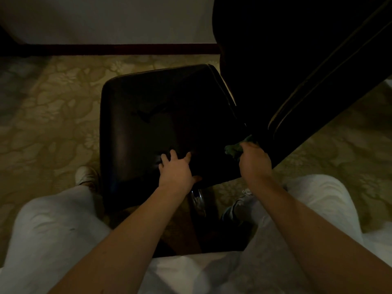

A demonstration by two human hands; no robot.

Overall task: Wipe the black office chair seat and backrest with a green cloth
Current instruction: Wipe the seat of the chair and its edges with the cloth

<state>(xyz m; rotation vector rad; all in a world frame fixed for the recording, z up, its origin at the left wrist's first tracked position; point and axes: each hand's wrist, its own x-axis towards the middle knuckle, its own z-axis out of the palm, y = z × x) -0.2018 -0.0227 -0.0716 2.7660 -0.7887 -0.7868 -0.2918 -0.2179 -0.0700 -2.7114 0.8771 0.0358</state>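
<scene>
The black office chair seat (161, 115) fills the middle of the dim view, with its black backrest (297, 60) rising at the right. My left hand (177, 169) lies flat on the near part of the seat, fingers spread. My right hand (254, 161) grips a bunched green cloth (235, 148) at the seat's near right corner, where the seat meets the backrest. Most of the cloth is hidden under that hand.
Patterned beige carpet (53, 115) surrounds the chair. A dark baseboard (118, 48) runs along the light wall at the back. My knees in light trousers (55, 225) flank the chair, with a shoe (86, 176) at the left. The chair's metal column (197, 199) shows below the seat.
</scene>
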